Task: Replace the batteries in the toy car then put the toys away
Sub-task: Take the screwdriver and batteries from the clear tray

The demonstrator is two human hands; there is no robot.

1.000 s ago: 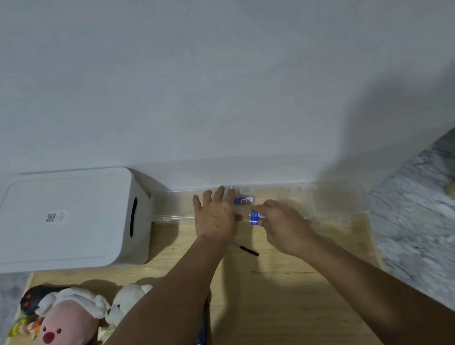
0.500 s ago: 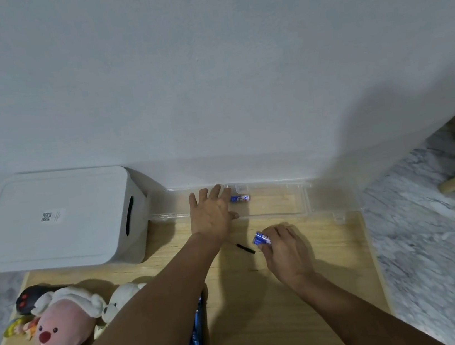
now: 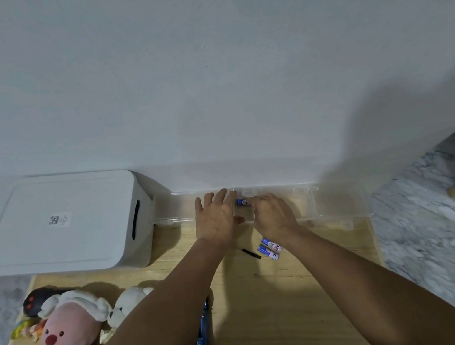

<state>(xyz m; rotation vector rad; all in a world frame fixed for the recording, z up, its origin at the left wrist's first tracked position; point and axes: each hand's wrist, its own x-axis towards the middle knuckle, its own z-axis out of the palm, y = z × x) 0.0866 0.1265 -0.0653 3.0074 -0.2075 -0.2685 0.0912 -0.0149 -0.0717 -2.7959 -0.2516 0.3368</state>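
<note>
Our right hand (image 3: 275, 216) was back at the clear box (image 3: 338, 200) by the wall, fingers curled at a battery (image 3: 241, 202) inside; grip not confirmable. Half a second earlier it was near us holding batteries; now two batteries (image 3: 270, 247) lay on the table (image 3: 298, 308), so we judged fresh cells were being fetched one trip at a time. Left hand (image 3: 216, 217) lay flat and open, steadying the box. Plush toys (image 3: 66, 326), white bin (image 3: 52, 226), small black stick (image 3: 251, 253) nearby. Toy car not clearly visible.

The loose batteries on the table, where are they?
Two batteries lie side by side on the wooden table, just below the right hand, right of a small black stick.
</note>
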